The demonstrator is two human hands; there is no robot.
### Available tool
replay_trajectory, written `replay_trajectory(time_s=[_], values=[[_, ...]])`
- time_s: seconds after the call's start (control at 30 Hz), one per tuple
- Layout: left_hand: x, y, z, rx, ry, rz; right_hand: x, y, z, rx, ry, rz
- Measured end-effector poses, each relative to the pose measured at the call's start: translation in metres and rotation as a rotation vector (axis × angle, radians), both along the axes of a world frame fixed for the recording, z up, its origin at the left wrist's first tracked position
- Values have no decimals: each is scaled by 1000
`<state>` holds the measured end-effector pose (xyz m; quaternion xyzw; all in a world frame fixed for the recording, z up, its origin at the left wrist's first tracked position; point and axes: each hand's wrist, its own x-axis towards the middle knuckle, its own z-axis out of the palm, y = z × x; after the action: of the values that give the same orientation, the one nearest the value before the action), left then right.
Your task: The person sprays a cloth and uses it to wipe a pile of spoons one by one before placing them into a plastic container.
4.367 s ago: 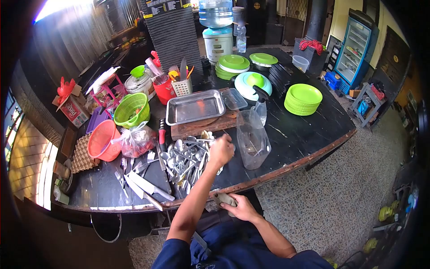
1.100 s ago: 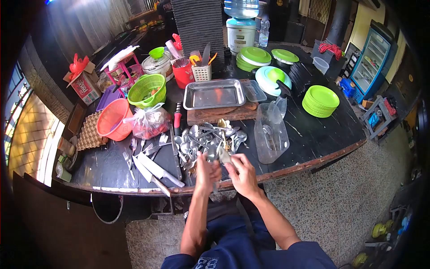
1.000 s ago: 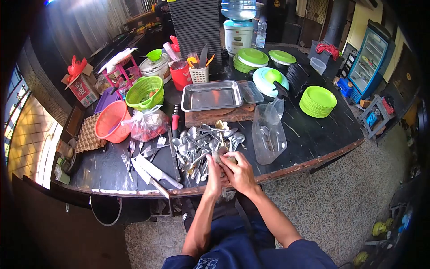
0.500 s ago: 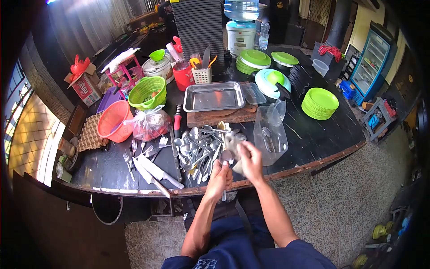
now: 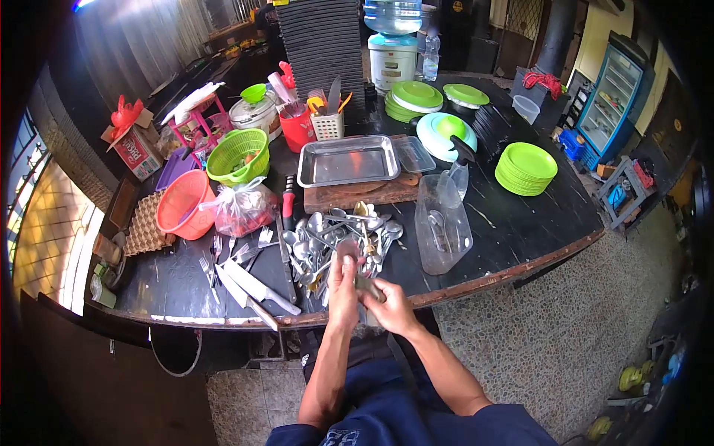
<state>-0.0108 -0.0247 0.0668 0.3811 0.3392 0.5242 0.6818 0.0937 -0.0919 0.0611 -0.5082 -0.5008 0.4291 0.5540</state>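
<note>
Your left hand [image 5: 343, 286] grips a steel spoon [image 5: 348, 251] and your right hand [image 5: 388, 303] clasps a grey-brown cloth [image 5: 367, 283] at lower centre. Half a second ago the right hand was higher, near the clear plastic jug [image 5: 440, 225]; it has dropped back to wipe another spoon.

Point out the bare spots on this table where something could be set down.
Barest is the dark tabletop between the clear plastic container, the stack of green plates and the front edge. A smaller patch lies left of the knives, below the egg tray. The back is crowded, and the spoon pile fills the space before both hands.
</note>
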Motion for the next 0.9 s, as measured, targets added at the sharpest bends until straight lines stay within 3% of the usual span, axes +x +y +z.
replay_trajectory(time_s=[0.13, 0.33, 0.4, 0.47, 0.53, 0.6, 0.67, 0.7, 0.8, 0.9], values=[[-12, 10, 7, -11, -12, 9, -1, -11, 16, -78, -257, 25], [-28, 31, -4, -123, -179, 197, 6, -25, 26, 54, -454, 66], [-40, 32, 0, -159, -189, 131, 9, -26, 33, -27, -371, -33], [-40, 29, -5, -164, -126, 60, 10, -15, 24, 157, -409, -251], [-26, 15, 9, -240, -55, -5, 8, -7, 32, 175, -392, -303], [-13, 0, 20, -347, 5, -76, 8, 2, 40, 209, -470, -300], [0, -10, 15, -200, 115, -216, 13, 14, 36, 460, -744, -257], [6, -15, 15, -188, 217, -210, 14, 19, 34, 475, -750, -296], [6, -20, 17, -146, 139, -281, 29, 27, 36, 520, -861, -398], [9, -24, 15, -155, 85, -281, 31, 32, 33, 566, -808, -521]])
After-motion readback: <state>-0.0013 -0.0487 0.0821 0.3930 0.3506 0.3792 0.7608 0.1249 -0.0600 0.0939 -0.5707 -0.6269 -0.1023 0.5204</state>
